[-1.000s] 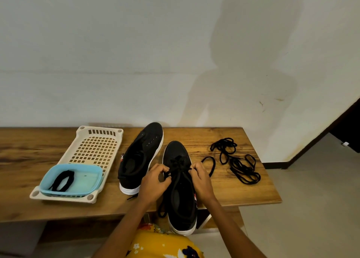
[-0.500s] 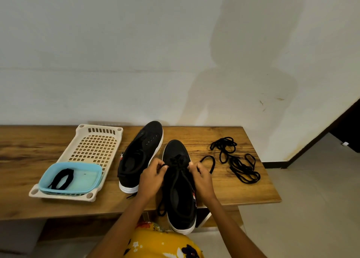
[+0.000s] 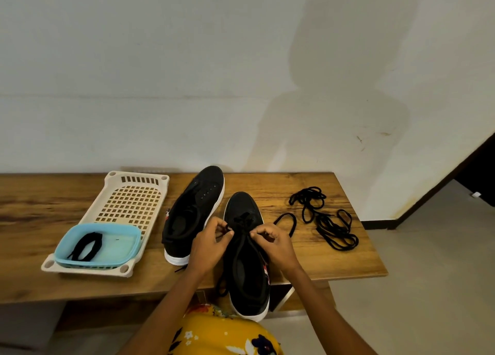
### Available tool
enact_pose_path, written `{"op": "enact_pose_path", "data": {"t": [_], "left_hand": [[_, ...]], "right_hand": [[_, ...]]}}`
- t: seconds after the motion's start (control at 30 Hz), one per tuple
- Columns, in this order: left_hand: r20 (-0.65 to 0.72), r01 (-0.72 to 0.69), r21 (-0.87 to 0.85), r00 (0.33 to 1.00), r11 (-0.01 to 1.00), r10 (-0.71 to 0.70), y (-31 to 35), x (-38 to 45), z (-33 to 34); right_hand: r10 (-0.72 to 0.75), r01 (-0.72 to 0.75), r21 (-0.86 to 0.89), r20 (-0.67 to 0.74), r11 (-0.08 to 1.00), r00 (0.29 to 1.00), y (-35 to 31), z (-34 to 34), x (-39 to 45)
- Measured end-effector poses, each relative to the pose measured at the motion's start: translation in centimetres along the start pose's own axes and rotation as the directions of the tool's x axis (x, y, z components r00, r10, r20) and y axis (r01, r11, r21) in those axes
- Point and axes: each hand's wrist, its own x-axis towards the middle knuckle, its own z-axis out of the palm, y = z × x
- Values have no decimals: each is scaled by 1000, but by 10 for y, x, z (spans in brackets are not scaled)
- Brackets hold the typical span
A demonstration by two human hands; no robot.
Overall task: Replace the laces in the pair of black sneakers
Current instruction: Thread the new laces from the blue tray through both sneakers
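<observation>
Both hands creeping up the near sneaker (image 3: 247, 269) | left hand (image 3: 207, 247) pinching lace (image 3: 242, 224) at tongue | right hand (image 3: 273, 243) pinching other strand | sneaker overhanging table (image 3: 308, 258) edge | spare laces (image 3: 325, 219) lying right

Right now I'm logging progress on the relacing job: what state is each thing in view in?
Near sneaker: lace in its eyelets, heel overhanging the table edge.
Far sneaker: unlaced, eyelets bare, flat on the table.
Left hand: pinching the lace.
Right hand: pinching the lace.
Loose laces: tangled on the table.
Blue tub: open, holds a black lace.
Cream basket: holds the tub.
</observation>
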Motion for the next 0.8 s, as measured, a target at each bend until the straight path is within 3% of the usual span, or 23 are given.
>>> {"op": "enact_pose_path", "data": {"t": [0.1, 0.2, 0.33, 0.47, 0.7, 0.8], "left_hand": [[36, 7, -41, 999, 999, -6, 1, 0, -2], [60, 22, -55, 998, 998, -19, 0, 0, -3], [58, 28, -44, 998, 999, -25, 2, -2, -2], [63, 14, -13, 998, 1000, -14, 4, -3, -3], [83, 10, 1, 997, 1000, -10, 2, -2, -4], [88, 14, -13, 996, 1000, -13, 2, -2, -5]], "right_hand": [[-21, 21, 45, 18, 999, 1000, -1, 0, -3], [-48, 51, -85, 31, 995, 998, -4, 0, 0], [32, -13, -234, 77, 972, 997, -11, 2, 3], [106, -100, -95, 59, 990, 993, -13, 1, -1], [-28, 39, -136, 81, 990, 996, -10, -3, -9], [18, -8, -157, 61, 988, 998, -12, -1, -5]]}}
